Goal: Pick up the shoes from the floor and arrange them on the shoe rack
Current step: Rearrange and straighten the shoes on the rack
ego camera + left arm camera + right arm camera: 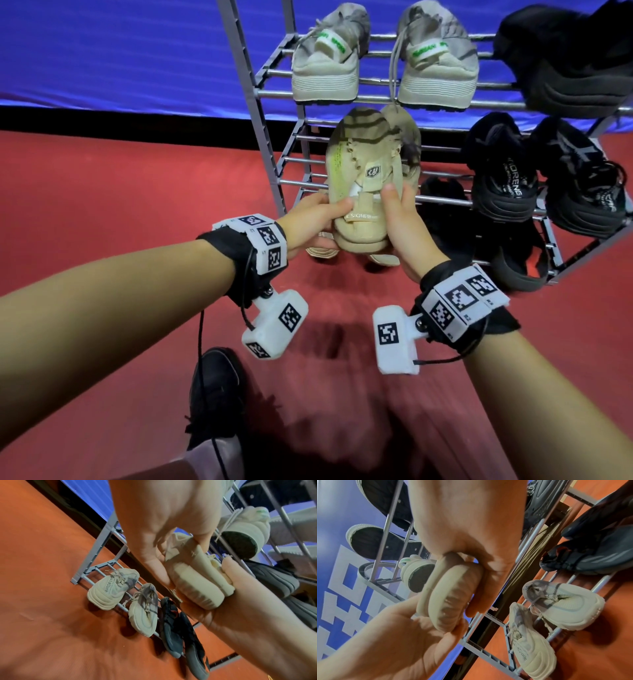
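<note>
Now beige shoes (363, 178) gripped between left hand (315, 222), right hand (407, 226).

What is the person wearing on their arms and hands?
Both forearms are bare, with no sleeves or gloves. Each wrist carries a black strap, a band of white blocks printed with black square code markers, and a white boxy camera unit hanging beneath, with thin black cables. The left hand and right hand are bare.

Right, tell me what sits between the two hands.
The beige shoes, heels toward the camera: the left hand and right hand grip them from either side. The head view shows it.
</note>
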`<control>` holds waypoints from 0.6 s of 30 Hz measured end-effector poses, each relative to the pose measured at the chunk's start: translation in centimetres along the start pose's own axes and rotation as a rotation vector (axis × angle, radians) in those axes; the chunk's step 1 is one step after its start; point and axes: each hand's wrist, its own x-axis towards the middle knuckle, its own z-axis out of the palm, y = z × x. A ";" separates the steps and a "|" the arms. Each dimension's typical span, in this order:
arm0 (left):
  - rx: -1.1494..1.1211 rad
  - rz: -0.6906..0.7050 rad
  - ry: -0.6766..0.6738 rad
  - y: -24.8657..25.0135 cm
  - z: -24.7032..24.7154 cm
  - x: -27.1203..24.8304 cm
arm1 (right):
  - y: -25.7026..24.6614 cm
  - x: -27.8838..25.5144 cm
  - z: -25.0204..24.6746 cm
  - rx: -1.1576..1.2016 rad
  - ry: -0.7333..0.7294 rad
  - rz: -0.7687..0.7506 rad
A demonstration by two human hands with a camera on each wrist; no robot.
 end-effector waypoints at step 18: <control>0.076 -0.010 0.405 1.6 -6.4 4.3 | 0.4 5.0 -2.2 -0.195 0.257 0.201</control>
